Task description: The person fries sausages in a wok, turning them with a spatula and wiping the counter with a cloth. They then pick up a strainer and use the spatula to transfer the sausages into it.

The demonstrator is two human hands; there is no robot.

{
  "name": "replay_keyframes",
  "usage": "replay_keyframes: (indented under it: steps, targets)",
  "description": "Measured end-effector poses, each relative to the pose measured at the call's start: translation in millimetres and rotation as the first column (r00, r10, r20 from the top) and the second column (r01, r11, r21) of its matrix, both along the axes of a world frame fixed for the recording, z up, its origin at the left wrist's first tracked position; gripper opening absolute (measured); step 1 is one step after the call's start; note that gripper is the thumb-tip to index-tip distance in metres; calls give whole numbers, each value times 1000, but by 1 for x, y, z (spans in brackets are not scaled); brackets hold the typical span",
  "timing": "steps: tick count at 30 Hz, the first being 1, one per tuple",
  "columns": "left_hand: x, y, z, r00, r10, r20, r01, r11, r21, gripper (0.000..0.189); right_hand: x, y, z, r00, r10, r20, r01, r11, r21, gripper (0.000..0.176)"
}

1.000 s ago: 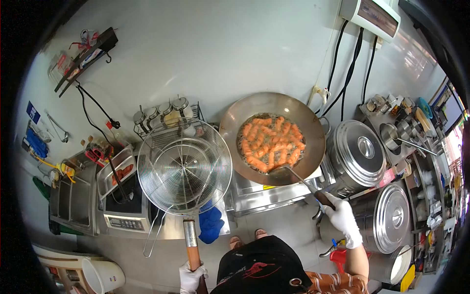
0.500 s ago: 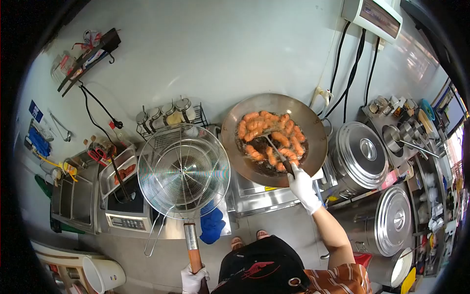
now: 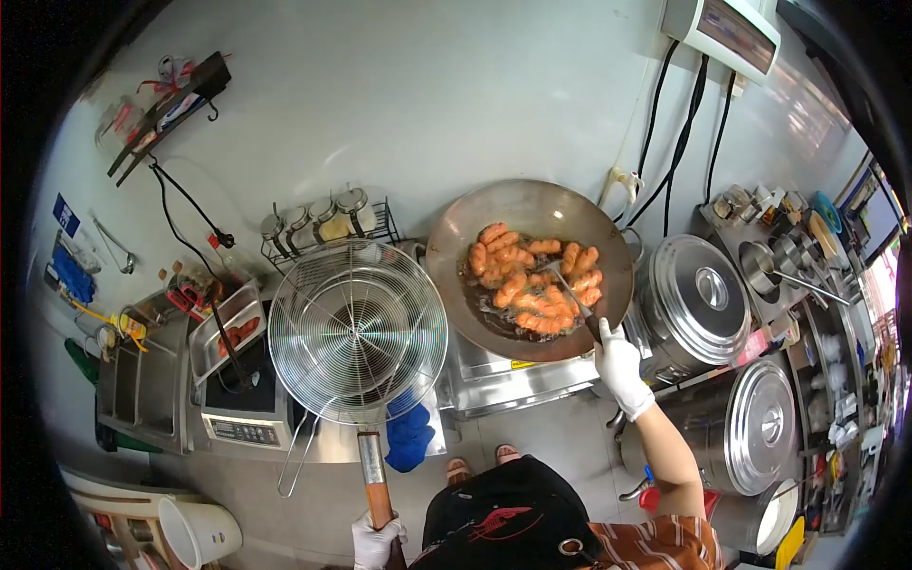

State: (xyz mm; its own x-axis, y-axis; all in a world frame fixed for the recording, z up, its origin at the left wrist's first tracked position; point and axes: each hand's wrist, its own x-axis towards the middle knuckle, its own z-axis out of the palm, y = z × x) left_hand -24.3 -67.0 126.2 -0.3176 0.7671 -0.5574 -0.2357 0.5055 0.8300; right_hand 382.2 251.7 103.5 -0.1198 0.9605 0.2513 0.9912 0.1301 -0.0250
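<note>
My right hand, in a white glove, is closed round the dark handle of a spatula. Its metal end reaches down among the browned sausages, which partly hide it. The sausages lie in bubbling dark oil inside a wide wok on the stove. At the lower edge, my gloved left hand grips the wooden handle of a large round wire strainer. This strainer is held flat, left of the wok, above a metal bowl or sieve whose wire handle sticks out below.
Left of the strainer stand an induction cooker, a metal tray with a few sausages, and a sink. A blue cloth hangs at the counter edge. Seasoning jars line the wall. Lidded steel pots stand right of the wok.
My right hand has moved right and slightly down with the spatula. The sausages have shifted about in the oil, several of them gathered toward the middle. My left hand and the strainer are nearly still.
</note>
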Motion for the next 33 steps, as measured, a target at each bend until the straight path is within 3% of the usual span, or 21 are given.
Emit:
replay_keyframes:
  steps: [4,8,11,12,14,21,26,29,30,33]
  targets:
    - [-2,2,-3,1000,-10,-6,10,1000,-6,12,1,-41,9,991,-61,-123,47,992,-120,49]
    - [-4,8,-3,999,-23,30,22,999,25,13,-3,-58,23,897,-69,-436,-31,975,-219,47]
    - [-8,11,-5,999,-51,1,51,998,36,13,1,-66,34,828,-24,-560,-54,991,-123,45]
    - [-9,11,-5,999,-54,1,54,998,36,13,3,-69,47,844,-67,-531,-37,983,-182,47]
    - [-11,12,-6,998,-65,0,65,997,45,12,8,-79,70,865,-14,-502,-48,993,-110,48]
    - [-13,15,-7,998,-54,44,52,998,27,11,30,-126,144,956,-103,-276,54,983,-178,49]
    - [-15,21,-2,997,-57,52,56,998,24,11,25,-129,125,958,-57,-280,2,981,-193,48]
    - [-17,23,-3,997,-81,11,81,996,24,10,10,-118,105,937,-139,-321,42,956,-290,48]
    - [-18,23,-4,997,-80,9,80,997,24,10,12,-114,85,937,-71,-342,-4,977,-215,48]
    - [-17,21,-5,996,-83,14,82,995,56,10,-1,-94,54,912,-47,-408,-41,978,-204,45]
